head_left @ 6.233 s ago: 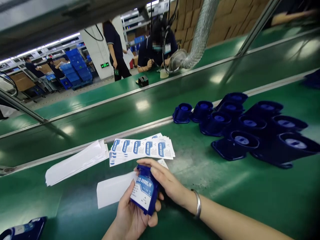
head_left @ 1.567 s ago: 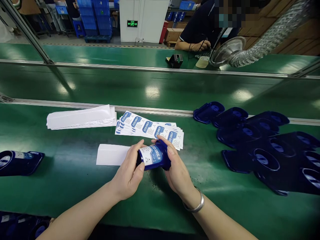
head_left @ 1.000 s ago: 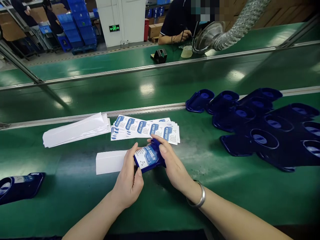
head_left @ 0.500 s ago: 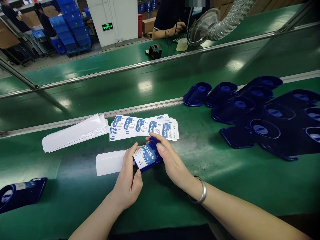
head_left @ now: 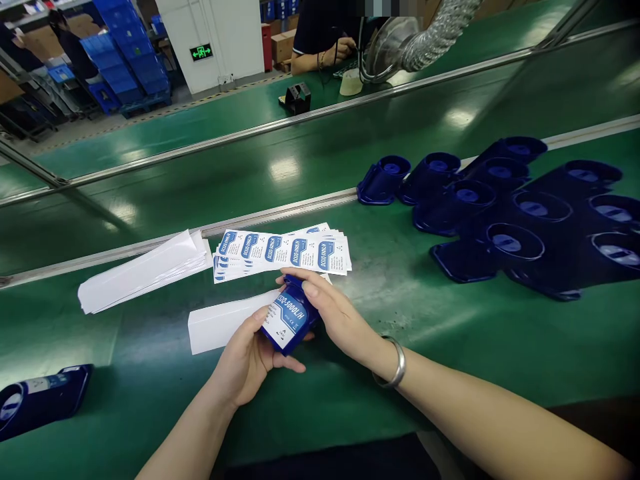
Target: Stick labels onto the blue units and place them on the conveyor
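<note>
Between my two hands is a dark blue plastic housing, tilted, with a blue and white label on the side facing me. My left hand grips its lower left, thumb on the label's edge and fingers underneath. My right hand is wrapped round the upper right side, and some of its fingers are hidden behind the housing. Just behind lies a white backing strip, partly covered by my left hand and the housing. Sheets of printed labels are stacked beyond my hands.
White paper strips are piled at the left. Several blue housings stand at the right; a labelled one lies at the near left. A metal rail crosses the green table. Opposite, a person's hand is near a duct hose.
The housing has turned slightly in my hands. My left fingers have shifted underneath it, the thumb moving down along the label's edge. The whole view has shifted a little.
</note>
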### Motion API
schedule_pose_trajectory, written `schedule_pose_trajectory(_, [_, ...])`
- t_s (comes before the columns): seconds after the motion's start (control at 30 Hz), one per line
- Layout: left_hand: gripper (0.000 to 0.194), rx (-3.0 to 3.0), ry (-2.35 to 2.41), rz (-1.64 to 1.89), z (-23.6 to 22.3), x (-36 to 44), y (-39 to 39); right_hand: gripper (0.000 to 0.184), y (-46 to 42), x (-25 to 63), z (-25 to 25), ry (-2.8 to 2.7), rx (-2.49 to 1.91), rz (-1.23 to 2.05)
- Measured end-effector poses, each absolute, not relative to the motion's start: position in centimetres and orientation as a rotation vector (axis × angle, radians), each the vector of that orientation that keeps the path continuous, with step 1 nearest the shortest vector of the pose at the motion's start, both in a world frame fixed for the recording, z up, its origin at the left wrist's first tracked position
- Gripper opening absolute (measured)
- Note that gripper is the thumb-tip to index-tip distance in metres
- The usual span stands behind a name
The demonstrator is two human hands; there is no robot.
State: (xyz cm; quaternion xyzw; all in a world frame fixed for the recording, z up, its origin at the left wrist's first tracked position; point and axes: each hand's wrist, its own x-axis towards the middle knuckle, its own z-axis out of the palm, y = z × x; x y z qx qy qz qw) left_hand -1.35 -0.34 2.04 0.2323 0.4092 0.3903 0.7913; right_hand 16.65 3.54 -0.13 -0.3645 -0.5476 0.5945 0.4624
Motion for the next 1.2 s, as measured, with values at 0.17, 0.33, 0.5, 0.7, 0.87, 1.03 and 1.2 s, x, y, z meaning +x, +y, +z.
schedule_pose_trajectory(0.17, [0.062, 0.400, 0.694, 0.665, 1.4, -1.6, -0.1, 0.046, 3.9, 16.8, -0.2, -1.340, -0.904, 1.518])
schedule_pose_trajectory(0.33, [0.052, 0.415, 0.681, 0.670, 0.7, -2.0, -0.5, 0.044, 3.7, 17.0, 0.6, -1.397, -0.825, 1.600])
schedule_pose_trajectory(0.5, [0.066, 0.592, 0.814, 0.939, 0.5, -2.6, -0.6, 0.037, 4.1, 17.5, 1.4, -1.342, -0.925, 1.196])
schedule_pose_trajectory(0.7, [0.082, 0.851, 0.926, 1.173, 0.5, -3.7, 0.3, 0.027, 3.9, 17.3, 1.7, -1.174, -0.800, 1.570])
schedule_pose_trajectory(0.87, [0.077, 1.105, 0.998, 1.274, 0.9, -3.7, 0.4, 0.030, 3.1, 16.9, 2.0, -1.112, -0.674, 1.748])
schedule_pose_trajectory(1.03, [0.069, 1.285, 1.069, 1.296, 1.3, -3.6, 0.4, 0.032, 2.9, 16.8, 2.1, -1.058, -0.700, 1.778])
schedule_pose_trajectory(1.2, [0.067, 1.560, 1.164, 1.325, 1.1, -4.1, 0.5, 0.031, 2.9, 16.7, 1.9, -1.066, -0.750, 1.760])
